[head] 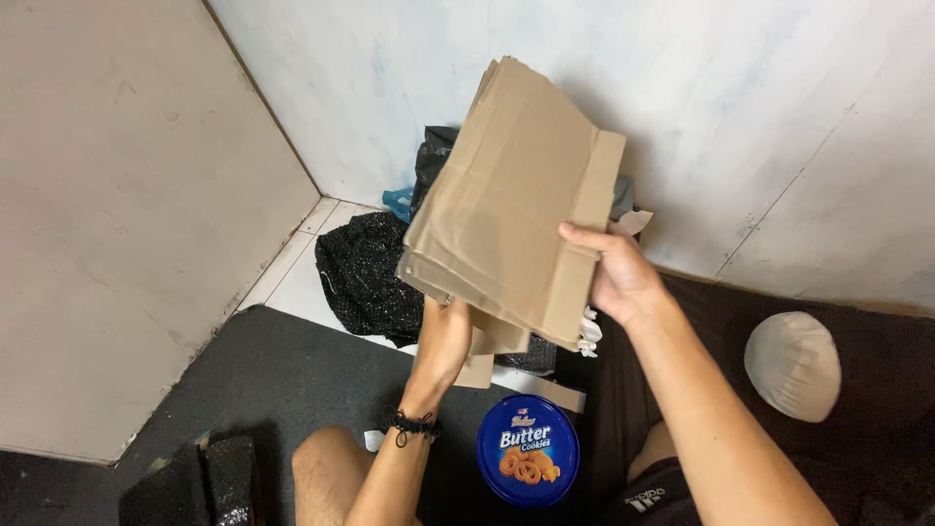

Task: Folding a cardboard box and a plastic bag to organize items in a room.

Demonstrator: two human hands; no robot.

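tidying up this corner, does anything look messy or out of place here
Yes. Dark clothes and bags lie heaped on the white floor in the corner. The stack of brown paper bags, held in the left hand and right hand, is fanned unevenly. The round blue tin sits closed, upright.

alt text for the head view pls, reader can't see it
Two bare hands hold up a stack of flattened brown cardboard: left hand beneath, right hand on its right edge. Below, a round blue tin sits on dark carpet.
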